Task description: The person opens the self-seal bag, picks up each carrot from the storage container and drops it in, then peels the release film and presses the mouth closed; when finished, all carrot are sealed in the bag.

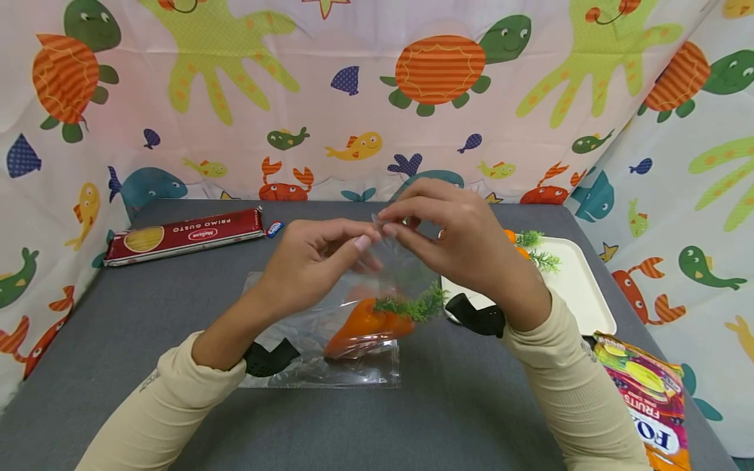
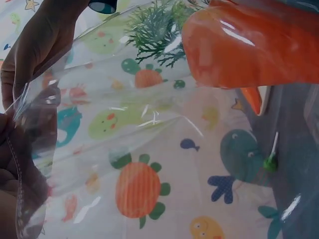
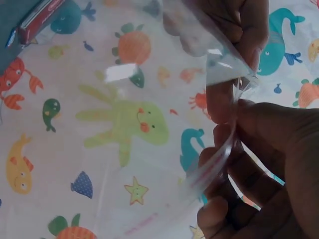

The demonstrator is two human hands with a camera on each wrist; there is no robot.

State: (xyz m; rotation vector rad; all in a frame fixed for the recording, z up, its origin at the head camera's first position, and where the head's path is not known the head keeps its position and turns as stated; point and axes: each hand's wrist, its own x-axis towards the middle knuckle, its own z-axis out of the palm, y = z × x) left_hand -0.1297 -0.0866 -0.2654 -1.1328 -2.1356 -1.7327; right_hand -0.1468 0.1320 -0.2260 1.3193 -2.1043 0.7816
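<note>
A clear plastic zip bag (image 1: 353, 373) hangs between my hands, its lower part over the grey table. Inside it lies an orange carrot (image 1: 359, 327) with a feathery green top (image 1: 418, 304); I cannot tell whether there is more than one. My left hand (image 1: 312, 261) pinches the bag's upper edge between thumb and fingers. Close beside it, fingertips nearly meeting, my right hand (image 1: 459, 239) pinches the same edge. The right wrist view shows the bag's seal strip (image 3: 214, 167) running past the right fingers. In the left wrist view the carrot (image 2: 249, 47) shows through the film.
To the right, partly behind my right hand, a cream tray (image 1: 580, 281) holds carrots (image 1: 524, 252) with green tops. A candy bag (image 1: 648, 405) lies at the right front. At the back left are a red pasta pack (image 1: 188, 237) and a small blue wrapper (image 1: 274, 228).
</note>
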